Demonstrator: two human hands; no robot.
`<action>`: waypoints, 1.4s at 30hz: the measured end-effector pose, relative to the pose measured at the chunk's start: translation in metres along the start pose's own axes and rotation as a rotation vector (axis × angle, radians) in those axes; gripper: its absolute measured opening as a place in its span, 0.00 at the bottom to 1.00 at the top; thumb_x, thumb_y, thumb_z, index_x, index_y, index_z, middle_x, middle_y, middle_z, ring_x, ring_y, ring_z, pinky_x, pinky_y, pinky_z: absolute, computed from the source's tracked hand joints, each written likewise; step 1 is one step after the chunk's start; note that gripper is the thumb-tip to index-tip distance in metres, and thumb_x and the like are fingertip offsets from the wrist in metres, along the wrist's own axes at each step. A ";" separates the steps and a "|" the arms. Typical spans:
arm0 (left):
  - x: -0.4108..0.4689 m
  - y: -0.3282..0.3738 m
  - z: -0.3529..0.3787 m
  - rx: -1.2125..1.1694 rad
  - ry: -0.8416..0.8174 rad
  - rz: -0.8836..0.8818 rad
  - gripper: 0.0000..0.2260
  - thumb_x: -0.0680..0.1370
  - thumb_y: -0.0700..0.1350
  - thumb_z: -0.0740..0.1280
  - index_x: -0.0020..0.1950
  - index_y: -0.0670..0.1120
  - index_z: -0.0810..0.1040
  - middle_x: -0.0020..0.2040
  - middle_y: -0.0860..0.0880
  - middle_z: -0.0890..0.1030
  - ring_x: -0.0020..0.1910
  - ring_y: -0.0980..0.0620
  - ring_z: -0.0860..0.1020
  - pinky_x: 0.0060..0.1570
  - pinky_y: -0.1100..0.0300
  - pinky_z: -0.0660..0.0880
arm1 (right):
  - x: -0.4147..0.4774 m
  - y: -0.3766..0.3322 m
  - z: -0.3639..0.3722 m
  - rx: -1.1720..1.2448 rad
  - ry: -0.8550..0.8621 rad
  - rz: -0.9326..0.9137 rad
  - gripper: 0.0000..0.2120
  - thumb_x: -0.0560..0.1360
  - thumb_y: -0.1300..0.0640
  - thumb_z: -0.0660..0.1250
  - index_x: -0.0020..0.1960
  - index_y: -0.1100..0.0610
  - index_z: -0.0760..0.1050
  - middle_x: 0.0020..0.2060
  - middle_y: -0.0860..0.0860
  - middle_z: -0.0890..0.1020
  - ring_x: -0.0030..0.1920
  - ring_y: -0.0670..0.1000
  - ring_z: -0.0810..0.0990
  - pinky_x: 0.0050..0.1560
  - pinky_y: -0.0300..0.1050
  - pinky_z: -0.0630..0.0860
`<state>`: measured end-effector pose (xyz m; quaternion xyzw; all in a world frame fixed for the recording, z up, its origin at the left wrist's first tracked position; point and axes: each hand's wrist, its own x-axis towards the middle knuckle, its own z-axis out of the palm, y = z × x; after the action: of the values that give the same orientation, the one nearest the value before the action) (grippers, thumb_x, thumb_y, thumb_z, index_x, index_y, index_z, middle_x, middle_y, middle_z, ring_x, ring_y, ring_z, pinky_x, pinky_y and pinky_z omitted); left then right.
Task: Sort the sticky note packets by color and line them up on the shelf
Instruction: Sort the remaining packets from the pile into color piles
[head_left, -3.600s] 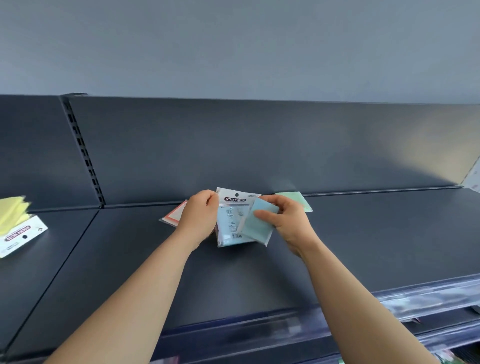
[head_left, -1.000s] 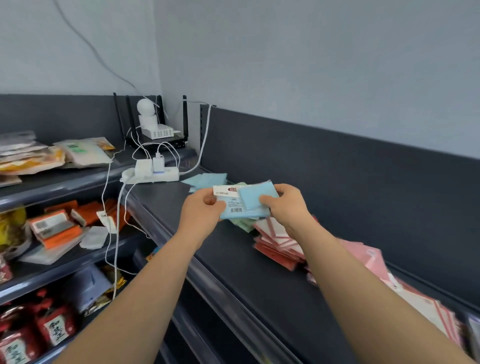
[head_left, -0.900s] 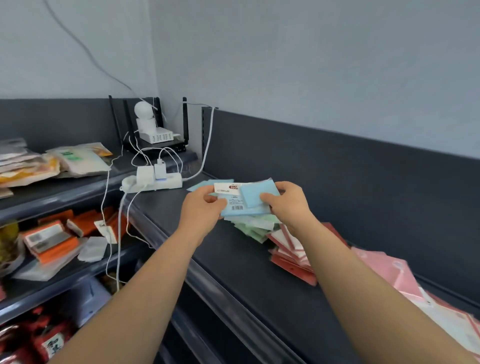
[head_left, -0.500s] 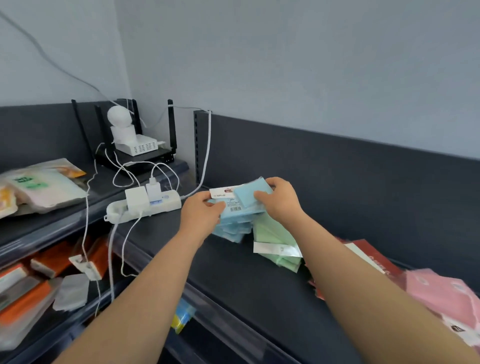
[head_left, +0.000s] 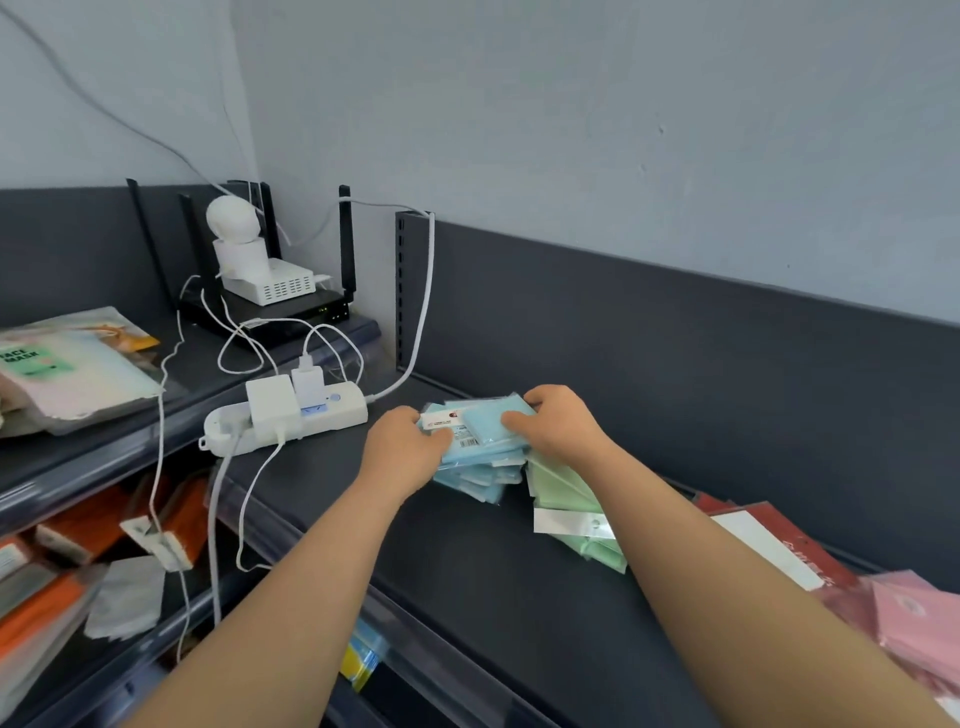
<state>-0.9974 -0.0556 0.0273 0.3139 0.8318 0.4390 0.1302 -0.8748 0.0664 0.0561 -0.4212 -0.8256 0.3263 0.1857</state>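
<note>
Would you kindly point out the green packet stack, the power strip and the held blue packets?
green packet stack (head_left: 562, 484), head view, top green face.
power strip (head_left: 345, 410), head view, white right end.
blue packets (head_left: 485, 427), head view, top packet's blue face.

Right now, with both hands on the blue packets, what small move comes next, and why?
Probably set the blue packets down and release: left hand and right hand hold them right over the blue stack, beside the green stack.
</note>
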 end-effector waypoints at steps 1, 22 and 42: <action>-0.001 0.001 -0.001 0.023 0.007 0.006 0.13 0.76 0.45 0.66 0.36 0.53 0.65 0.47 0.49 0.75 0.45 0.50 0.72 0.39 0.59 0.67 | -0.001 0.000 0.000 -0.009 0.012 -0.001 0.11 0.72 0.53 0.68 0.40 0.59 0.69 0.34 0.52 0.72 0.34 0.51 0.70 0.36 0.45 0.68; -0.070 0.049 0.046 0.299 0.062 0.655 0.16 0.79 0.49 0.64 0.65 0.46 0.77 0.60 0.47 0.79 0.58 0.43 0.75 0.56 0.51 0.69 | -0.109 0.041 -0.059 -0.399 0.300 -0.078 0.22 0.81 0.52 0.59 0.73 0.57 0.66 0.66 0.51 0.75 0.68 0.53 0.69 0.75 0.44 0.50; -0.311 0.182 0.199 0.144 -0.258 1.064 0.15 0.79 0.48 0.63 0.63 0.46 0.78 0.59 0.47 0.80 0.56 0.43 0.77 0.56 0.51 0.71 | -0.359 0.201 -0.214 -0.496 0.513 0.313 0.09 0.78 0.55 0.61 0.53 0.59 0.75 0.52 0.53 0.80 0.53 0.56 0.75 0.64 0.46 0.64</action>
<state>-0.5855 -0.0481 0.0412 0.7502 0.5636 0.3444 -0.0306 -0.4279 -0.0585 0.0588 -0.6423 -0.7317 0.0254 0.2267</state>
